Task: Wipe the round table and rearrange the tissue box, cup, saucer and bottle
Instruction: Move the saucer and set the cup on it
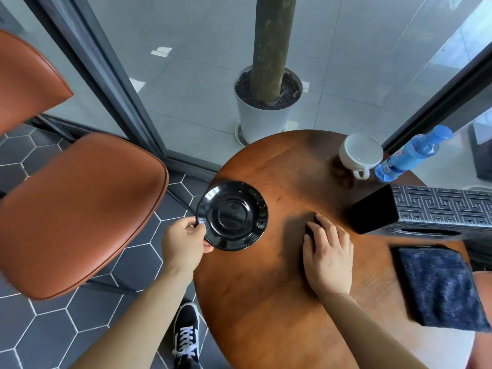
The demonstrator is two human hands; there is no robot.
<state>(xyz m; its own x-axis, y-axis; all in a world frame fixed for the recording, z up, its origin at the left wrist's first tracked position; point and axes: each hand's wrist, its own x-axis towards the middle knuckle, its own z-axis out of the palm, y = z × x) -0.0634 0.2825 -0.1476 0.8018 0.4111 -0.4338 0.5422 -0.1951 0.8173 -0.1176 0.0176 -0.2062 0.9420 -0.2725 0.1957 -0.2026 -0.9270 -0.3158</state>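
Note:
The round wooden table [266, 302] fills the lower right. My left hand [183, 242] pinches the rim of a black saucer [232, 215] at the table's left edge; the saucer overhangs the edge. My right hand [327, 255] lies flat on the tabletop, fingers together, holding nothing. A white cup [360, 153] stands at the far side, with a blue-capped water bottle [410, 154] right beside it. The grey patterned tissue box [436, 209] lies on the right. A folded blue cloth [439, 286] rests near the right edge, in front of the box.
An orange leather chair [77, 209] stands to the left of the table. A white plant pot [266, 107] with a trunk sits behind glass beyond the table. My black shoe [186, 339] is on the hexagon-tiled floor below the table's left edge.

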